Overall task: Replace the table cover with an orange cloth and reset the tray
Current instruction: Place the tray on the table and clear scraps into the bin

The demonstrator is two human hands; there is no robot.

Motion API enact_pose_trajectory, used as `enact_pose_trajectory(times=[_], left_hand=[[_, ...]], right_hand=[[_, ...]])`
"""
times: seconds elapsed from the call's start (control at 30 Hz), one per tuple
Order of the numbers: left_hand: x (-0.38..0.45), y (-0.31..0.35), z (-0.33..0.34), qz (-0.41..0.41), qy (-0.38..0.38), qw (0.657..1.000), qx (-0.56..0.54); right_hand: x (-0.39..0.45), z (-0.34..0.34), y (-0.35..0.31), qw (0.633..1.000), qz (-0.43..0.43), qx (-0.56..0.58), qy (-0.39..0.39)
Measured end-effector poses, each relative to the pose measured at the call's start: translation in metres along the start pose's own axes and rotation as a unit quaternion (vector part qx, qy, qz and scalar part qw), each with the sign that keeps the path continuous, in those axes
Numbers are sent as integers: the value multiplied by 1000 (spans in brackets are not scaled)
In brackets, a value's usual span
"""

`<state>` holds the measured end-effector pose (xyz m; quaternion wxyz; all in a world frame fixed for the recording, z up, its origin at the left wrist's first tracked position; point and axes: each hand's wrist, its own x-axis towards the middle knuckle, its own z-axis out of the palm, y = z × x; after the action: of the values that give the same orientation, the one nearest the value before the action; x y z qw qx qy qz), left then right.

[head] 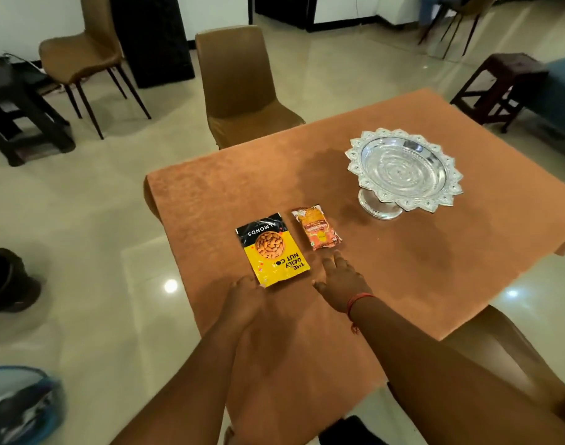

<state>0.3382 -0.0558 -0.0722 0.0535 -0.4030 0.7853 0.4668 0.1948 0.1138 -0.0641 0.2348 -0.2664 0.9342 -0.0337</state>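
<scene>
From the head view, the orange cloth (387,252) lies spread over my bench, hanging over the near and left edges. The silver tray (403,170), a footed dish with a scalloped rim, stands upright on the cloth toward the far right, with nothing in its bowl. Nearer to me lie two flat packets side by side, close but apart: a yellow and black almond packet (271,250) on the left and a smaller orange snack packet (316,229) on the right.

My left hand (244,300) rests on the cloth with its fingertips at the almond packet's near corner; its grip is loose and holds nothing that I can see. My right hand (340,282) reaches forward, fingers straight and spread, grip wide, one fingertip at the near edge of the snack packet. A red thread (358,300) circles that wrist.

A brown chair (239,88) stands at the far side of the bench.
</scene>
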Motion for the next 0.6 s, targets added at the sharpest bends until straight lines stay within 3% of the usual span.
enact_pose_trajectory(times=[0.17,0.3,0.43,0.6], left_hand=[[35,11,14,-126,34,975,-177],[51,14,35,-216,106,921,-306],[63,33,50,-251,145,871,-396],[62,45,60,-259,177,859,-404]], right_hand=[[71,-15,9,999,-14,11,31],[109,-12,15,999,-43,15,-4],[117,-5,19,997,-75,-31,13],[128,-10,29,994,-99,-5,51]])
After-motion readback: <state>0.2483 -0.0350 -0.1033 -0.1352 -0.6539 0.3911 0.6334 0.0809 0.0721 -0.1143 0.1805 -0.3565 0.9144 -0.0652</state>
